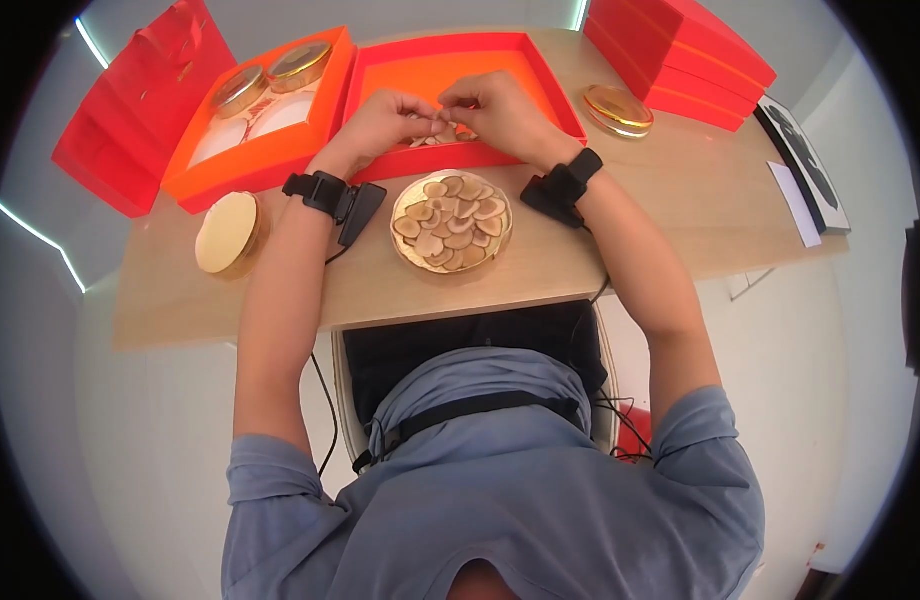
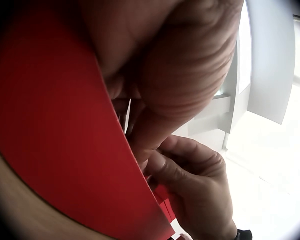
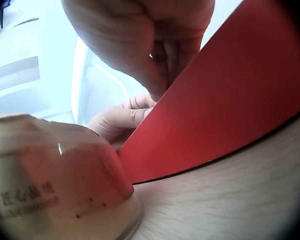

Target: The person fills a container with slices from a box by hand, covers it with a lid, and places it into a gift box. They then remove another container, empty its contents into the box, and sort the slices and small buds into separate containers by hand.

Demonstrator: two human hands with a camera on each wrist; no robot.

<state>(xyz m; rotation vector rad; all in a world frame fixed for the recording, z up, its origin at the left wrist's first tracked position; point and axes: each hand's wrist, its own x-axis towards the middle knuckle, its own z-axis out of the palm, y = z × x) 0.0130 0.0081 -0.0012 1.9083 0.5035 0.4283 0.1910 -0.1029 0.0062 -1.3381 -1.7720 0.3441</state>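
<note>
Over the near part of a red tray (image 1: 435, 158), the left hand (image 1: 385, 128) and right hand (image 1: 500, 115) meet with bent fingers and thumbs, pinching at a small pale slice mostly covered by the fingertips. Loose slices (image 1: 420, 141) lie in the tray beneath them. In the left wrist view the tray's red wall (image 2: 70, 120) hides part of the left hand (image 2: 165, 75); the right hand (image 2: 202, 195) is close against it. A round container of brown-edged slices (image 1: 450, 222) stands in front of the tray, its clear side (image 3: 60, 170) showing in the right wrist view.
An orange box (image 1: 210, 165) with two gold-lidded tins (image 1: 300, 65) and a red bag (image 1: 130, 110) are at the left. A gold disc-topped container (image 1: 228, 232) stands near the left forearm. At right are a gold tin (image 1: 618, 110), stacked red boxes (image 1: 680, 60) and a black-and-white case (image 1: 805, 160).
</note>
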